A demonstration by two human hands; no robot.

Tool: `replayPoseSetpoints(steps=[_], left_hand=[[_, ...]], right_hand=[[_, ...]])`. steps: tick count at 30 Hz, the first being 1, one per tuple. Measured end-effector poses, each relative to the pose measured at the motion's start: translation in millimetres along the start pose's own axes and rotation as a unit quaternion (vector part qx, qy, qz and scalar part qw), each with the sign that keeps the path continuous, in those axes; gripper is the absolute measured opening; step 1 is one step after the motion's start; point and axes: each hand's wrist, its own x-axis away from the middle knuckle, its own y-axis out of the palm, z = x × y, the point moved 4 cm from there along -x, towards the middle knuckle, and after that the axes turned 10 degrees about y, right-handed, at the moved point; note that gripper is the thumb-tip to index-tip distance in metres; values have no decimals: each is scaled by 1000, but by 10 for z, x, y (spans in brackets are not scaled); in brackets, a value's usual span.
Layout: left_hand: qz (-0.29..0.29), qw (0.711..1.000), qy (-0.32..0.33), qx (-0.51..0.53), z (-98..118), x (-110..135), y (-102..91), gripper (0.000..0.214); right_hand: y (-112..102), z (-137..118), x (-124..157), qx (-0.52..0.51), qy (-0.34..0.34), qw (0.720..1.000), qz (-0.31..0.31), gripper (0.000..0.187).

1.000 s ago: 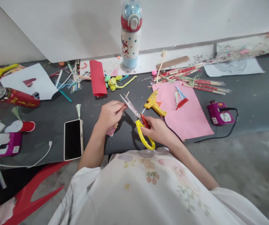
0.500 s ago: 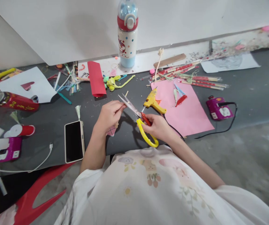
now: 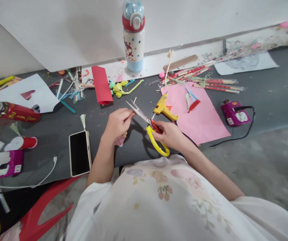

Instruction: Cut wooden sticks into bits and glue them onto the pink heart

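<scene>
My right hand (image 3: 167,135) grips a pair of scissors (image 3: 141,113) by its yellow and red handle loops. The blades are parted and point up and left, with their tips near the fingers of my left hand (image 3: 119,124). Thumb and forefinger of that hand are pinched together; what is between them is too small to make out. From under its palm sticks out a small pink lined piece (image 3: 120,140) with beige bits along its edge. Whether the hand holds this piece is hidden. A yellow glue gun (image 3: 164,107) lies just beyond the scissors.
Pink paper (image 3: 201,124) lies to the right, near a purple power socket (image 3: 235,113). A phone (image 3: 79,154) is left of my arm. Behind stand a bottle (image 3: 135,47) and a folded red paper (image 3: 102,85). A red can (image 3: 15,111) lies far left.
Both hands and the scissors keep nearly the same pose. The view has shifted slightly; nothing has been taken hold of or let go.
</scene>
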Motion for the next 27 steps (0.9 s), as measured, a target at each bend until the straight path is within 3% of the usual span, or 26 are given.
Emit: replayPoseSetpoints(steps=[10, 19, 27], left_hand=[[-7, 999, -29, 14, -21, -7, -12, 31], [-43, 999, 7, 33, 56, -33, 68, 34], [-7, 1000, -22, 11, -25, -5, 11, 31]], right_hand=[[42, -64, -3, 3, 27, 1000, -10, 24], [19, -135, -12, 18, 12, 1000, 8, 26], [6, -76, -10, 51, 23, 998, -2, 29]])
